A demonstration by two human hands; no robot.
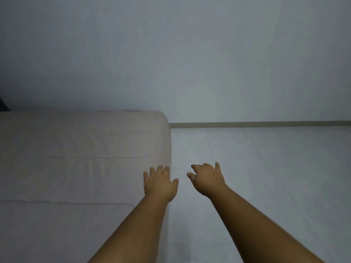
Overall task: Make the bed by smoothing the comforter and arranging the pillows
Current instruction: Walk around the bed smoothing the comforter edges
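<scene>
Beige comforter point(76, 158) flat, smooth-ish

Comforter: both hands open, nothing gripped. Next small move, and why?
Probably press the left hand flat on the comforter near its floor-side edge and sweep along it: that hand is open at that edge, faint creases show there, while the right hand is open over the floor, off the comforter.

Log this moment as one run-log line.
left hand: open, at comforter edge | right hand: open, above floor | held: nothing
</scene>
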